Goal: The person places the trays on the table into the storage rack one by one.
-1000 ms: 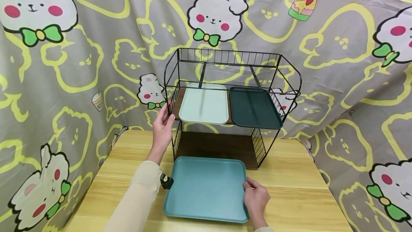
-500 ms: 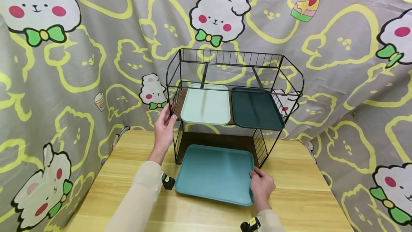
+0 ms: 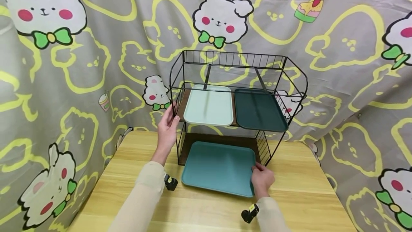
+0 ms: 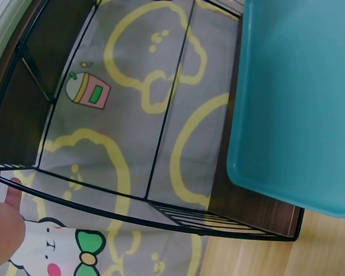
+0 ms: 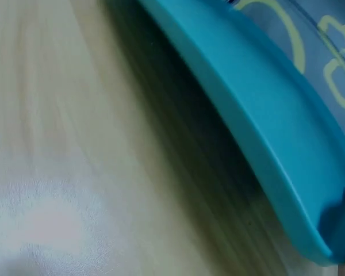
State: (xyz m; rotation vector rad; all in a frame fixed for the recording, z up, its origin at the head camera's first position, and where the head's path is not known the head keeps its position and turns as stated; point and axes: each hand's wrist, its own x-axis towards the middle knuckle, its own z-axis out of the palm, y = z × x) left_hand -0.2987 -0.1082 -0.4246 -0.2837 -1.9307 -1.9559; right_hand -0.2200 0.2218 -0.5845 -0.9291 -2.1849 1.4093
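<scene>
A large teal tray [image 3: 220, 169] reaches over the rack's lower shelf, its near edge raised above the table in the right wrist view. My right hand [image 3: 263, 180] grips its right edge, thumb on top. At the black wire rack [image 3: 246, 96], my left hand [image 3: 167, 131] holds the left front post beside the upper shelf. On that upper shelf lie a pale mint tray [image 3: 209, 106] and a dark green tray [image 3: 260, 109], side by side. The left wrist view has the teal tray [image 4: 296, 109] over the brown lower shelf [image 4: 259, 215].
The rack stands toward the back of a light wooden table [image 3: 302, 189]. Behind and around it hangs a grey patterned curtain [image 3: 128, 28]. Small black wrist cameras sit at both wrists. An open railing edges the rack's top.
The teal tray has moved forward and slightly right, farther over the lower shelf, with my right hand gripping it. My left hand stays on the rack post.
</scene>
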